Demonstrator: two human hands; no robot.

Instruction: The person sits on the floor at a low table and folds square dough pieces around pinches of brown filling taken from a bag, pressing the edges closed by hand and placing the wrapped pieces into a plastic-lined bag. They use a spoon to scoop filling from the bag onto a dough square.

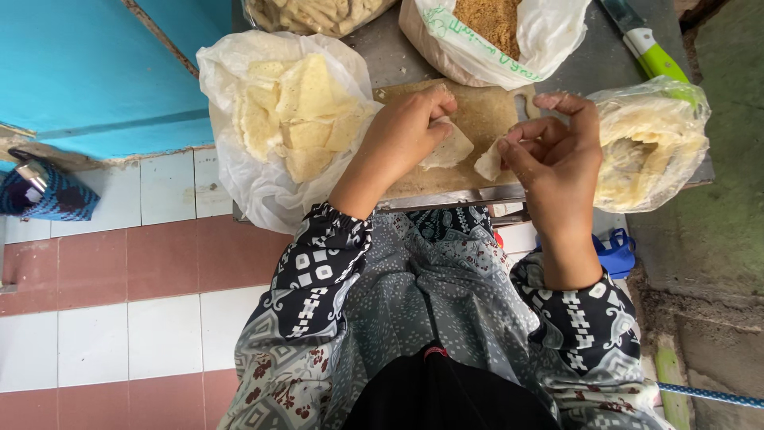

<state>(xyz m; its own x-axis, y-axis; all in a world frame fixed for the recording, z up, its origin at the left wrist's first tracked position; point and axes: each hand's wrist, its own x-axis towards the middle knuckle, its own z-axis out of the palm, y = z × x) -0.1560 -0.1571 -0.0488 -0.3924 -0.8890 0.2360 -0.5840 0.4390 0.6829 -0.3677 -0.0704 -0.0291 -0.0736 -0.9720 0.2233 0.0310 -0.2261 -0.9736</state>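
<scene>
Tiled floor lies below a grey worktop [402,56] carrying a brown cutting board [485,119]. Over it, left hand [410,131] pinches one pale wrapper piece [447,149] — right hand [557,151] pinches another piece [489,162], between two plastic bags [239,171].

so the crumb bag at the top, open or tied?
Open. The white bag's mouth is spread wide, brown crumbs exposed inside.

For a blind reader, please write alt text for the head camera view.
Seen from above, the left hand and right hand each hold a pale wrapper piece over a wooden board. Plastic bags of wrappers flank them.
</scene>
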